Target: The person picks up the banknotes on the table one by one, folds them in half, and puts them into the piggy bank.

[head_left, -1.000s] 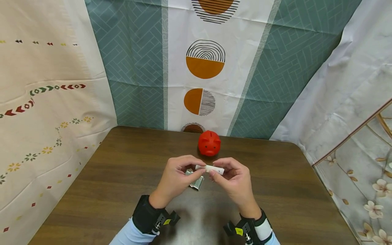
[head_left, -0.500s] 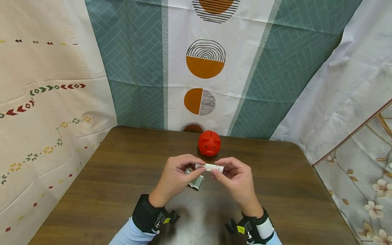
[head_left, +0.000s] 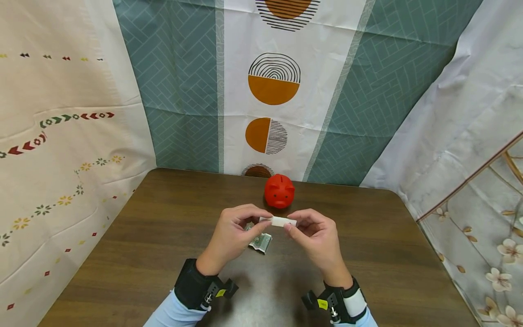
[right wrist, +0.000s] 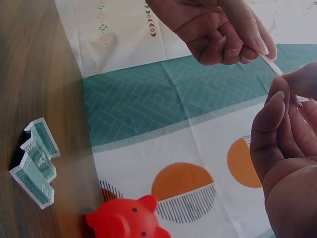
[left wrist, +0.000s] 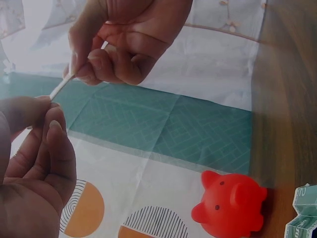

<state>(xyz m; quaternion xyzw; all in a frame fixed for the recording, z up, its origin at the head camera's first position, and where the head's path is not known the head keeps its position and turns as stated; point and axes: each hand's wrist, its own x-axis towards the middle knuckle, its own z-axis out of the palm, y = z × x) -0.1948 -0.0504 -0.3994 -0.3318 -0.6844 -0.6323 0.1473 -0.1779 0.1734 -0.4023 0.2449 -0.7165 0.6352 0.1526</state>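
Observation:
Between both hands a narrow white strip of folded paper (head_left: 281, 221) is held level above the table. My left hand (head_left: 234, 234) pinches its left end between thumb and fingers. At the other end, my right hand (head_left: 316, 240) pinches it the same way. Edge-on in the left wrist view, the paper strip (left wrist: 60, 88) looks thin and flat. Below the left hand lies a green-and-white banknote (head_left: 261, 244), partly hidden by that hand. Its accordion folds show plainly in the right wrist view, where the banknote (right wrist: 38, 161) stands in zigzag pleats.
A red piggy bank (head_left: 279, 191) with a slot on top stands at the back of the brown wooden table (head_left: 196, 195), just beyond the hands. Patterned cloths (head_left: 180, 91) hang behind the table and along both sides.
Both hands have risen slightly with the paper strip, which has turned closer to level. The right thumb has shifted toward the strip's right end. More of the banknote shows.

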